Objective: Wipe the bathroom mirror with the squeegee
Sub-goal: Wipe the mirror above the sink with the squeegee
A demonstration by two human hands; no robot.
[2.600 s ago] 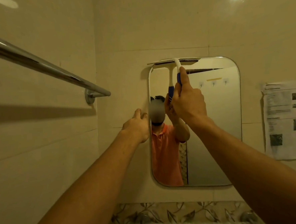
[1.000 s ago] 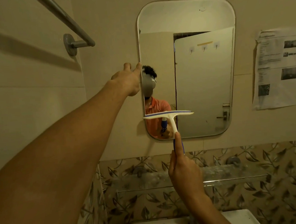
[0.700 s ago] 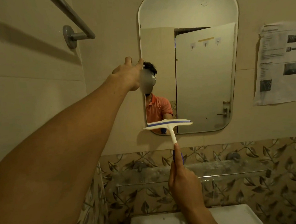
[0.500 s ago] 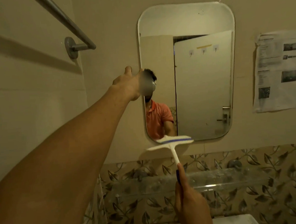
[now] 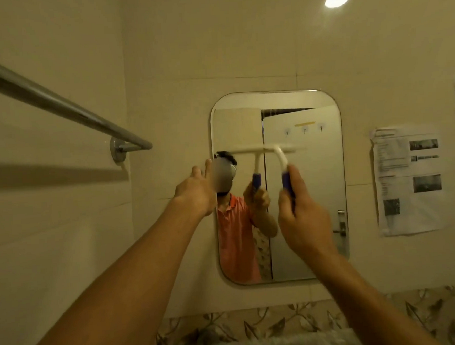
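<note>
Squeegee (image 5: 278, 153) sits in the middle of the frame, its white blade lying level across the upper-middle of the mirror (image 5: 309, 183), blurred, so I cannot tell whether the rubber edge is pressed to the glass. Its blue handle runs straight down from the blade into the right hand (image 5: 301, 218), whose fingers are curled round the handle from below, the thumb lying along it.

Of the 2 hands, the left hand (image 5: 195, 194) is just left of the mirror's left rim at about blade height, fingers straight and holding nothing; whether it touches rim or wall is unclear.

The relation that matters: the blade's long axis runs side to side, above the grip, with glass both above and below it. A downward pull looks possible from here, but the strip of mirror above the blade would be missed unless the blade first goes up to the top rim.

A towel bar (image 5: 57, 102) crosses the left of the frame; a printed sheet (image 5: 408, 180) hangs at the right.
</note>
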